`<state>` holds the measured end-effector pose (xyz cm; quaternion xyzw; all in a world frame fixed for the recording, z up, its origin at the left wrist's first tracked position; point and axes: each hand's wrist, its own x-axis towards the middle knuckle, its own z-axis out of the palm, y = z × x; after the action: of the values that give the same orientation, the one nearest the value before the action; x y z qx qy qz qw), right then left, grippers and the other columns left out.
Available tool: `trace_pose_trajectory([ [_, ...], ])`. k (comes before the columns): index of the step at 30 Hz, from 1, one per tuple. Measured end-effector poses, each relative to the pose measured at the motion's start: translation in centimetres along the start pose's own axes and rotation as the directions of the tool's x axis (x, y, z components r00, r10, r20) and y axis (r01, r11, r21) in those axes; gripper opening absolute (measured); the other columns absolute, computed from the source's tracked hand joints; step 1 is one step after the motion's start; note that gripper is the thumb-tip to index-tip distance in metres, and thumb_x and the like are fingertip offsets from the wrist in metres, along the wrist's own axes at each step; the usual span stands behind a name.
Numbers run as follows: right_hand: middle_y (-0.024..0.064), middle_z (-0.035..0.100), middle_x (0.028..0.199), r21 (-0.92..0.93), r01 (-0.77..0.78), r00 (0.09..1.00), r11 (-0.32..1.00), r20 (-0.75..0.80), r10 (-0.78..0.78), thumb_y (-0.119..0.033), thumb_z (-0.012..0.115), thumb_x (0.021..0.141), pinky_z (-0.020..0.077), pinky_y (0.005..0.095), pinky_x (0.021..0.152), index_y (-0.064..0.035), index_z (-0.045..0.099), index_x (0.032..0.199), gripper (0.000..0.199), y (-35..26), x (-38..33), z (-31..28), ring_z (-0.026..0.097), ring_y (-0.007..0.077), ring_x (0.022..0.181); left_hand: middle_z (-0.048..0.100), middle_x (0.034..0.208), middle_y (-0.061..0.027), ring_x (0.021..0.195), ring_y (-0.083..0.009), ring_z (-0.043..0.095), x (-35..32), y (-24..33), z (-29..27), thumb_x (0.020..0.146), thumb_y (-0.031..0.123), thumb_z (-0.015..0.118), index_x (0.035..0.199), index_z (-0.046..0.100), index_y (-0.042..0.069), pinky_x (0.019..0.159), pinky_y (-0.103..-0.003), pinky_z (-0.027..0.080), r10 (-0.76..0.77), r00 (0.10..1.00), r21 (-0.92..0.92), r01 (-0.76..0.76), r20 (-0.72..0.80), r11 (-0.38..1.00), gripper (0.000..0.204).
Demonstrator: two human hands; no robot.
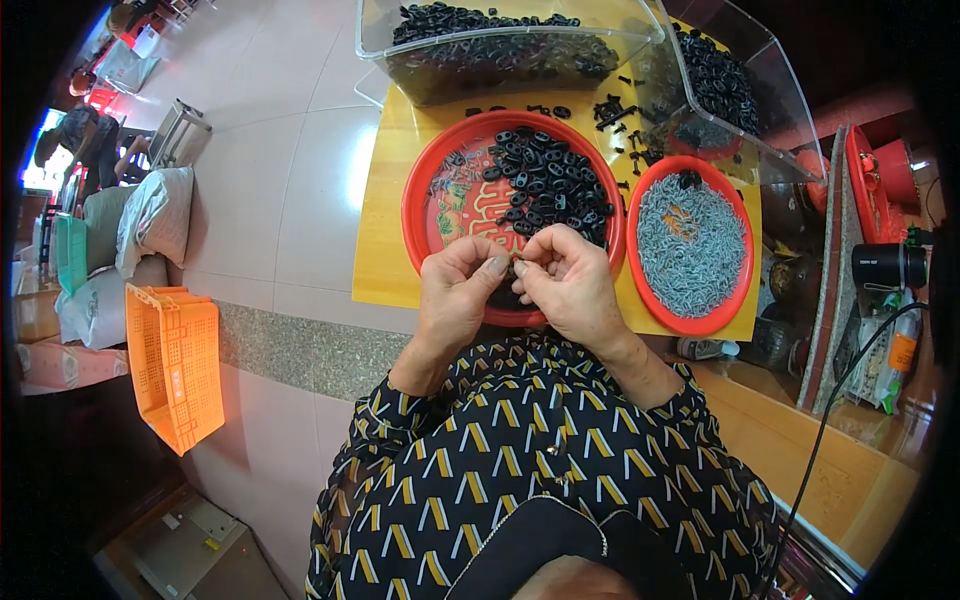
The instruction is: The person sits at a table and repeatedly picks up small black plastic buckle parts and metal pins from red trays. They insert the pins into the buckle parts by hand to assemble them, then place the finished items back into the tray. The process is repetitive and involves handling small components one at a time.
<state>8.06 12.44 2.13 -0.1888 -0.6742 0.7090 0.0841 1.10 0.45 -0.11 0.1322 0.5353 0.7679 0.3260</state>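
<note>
My left hand (460, 293) and my right hand (572, 287) meet over the near part of a round red tray (412, 222). Thumb and forefinger of each are pinched together, tips almost touching. Whatever small piece they hold is mostly hidden by the fingers. Within the tray lies a heap of black plastic parts (552, 180), oval with two holes each. Small silver screws (462, 168) are scattered on its left side, over a printed pattern. To the right, an oval red tray (637, 262) carries a thick layer of silver screws (690, 262).
Two clear plastic bins (510, 38) (770, 80) of black parts stand at the yellow table's (385, 225) far side. Loose black pieces (612, 112) lie between them and the trays. An orange crate (172, 370) and stuffed sacks (158, 215) are on the left. A black cable (822, 425) hangs at right.
</note>
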Motion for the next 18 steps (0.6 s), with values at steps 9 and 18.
trace_pose_trajectory([
  [9, 0.0033, 0.054, 0.071, 0.15, 0.012, 1.0, 0.989, -0.002, -0.012, 0.004, 0.053, 0.078, 0.0509, 0.0221, 0.055, 0.001, 0.049, 0.078, 0.004, 0.7, 0.2, -0.3, 0.057, 0.0083, 0.061, 0.058, 0.071, -0.003, 0.063, -0.0056, 0.052, 0.1, -0.1, 0.7, 0.08, 0.002, 0.054, 0.077, 0.056, -0.003, 0.057, -0.017, 0.041, -0.055, 0.998, -0.083, 0.052, -0.034, 0.995, 0.006],
  [18, 0.0042, 0.055, 0.072, 0.247, -0.054, 0.999, 0.967, 0.009, 0.053, 0.003, 0.052, 0.079, 0.0508, 0.0213, 0.056, 0.0013, 0.05, 0.079, 0.003, 0.5, 0.5, -0.9, 0.058, 0.0097, 0.062, 0.06, 0.081, -0.0045, 0.072, -0.0085, 0.055, 0.3, 0.0, 1.0, 0.08, 0.0, 0.054, 0.089, 0.057, -0.004, 0.068, -0.021, 0.045, -0.031, 0.998, 0.0, 0.031, -0.049, 1.0, 0.01],
])
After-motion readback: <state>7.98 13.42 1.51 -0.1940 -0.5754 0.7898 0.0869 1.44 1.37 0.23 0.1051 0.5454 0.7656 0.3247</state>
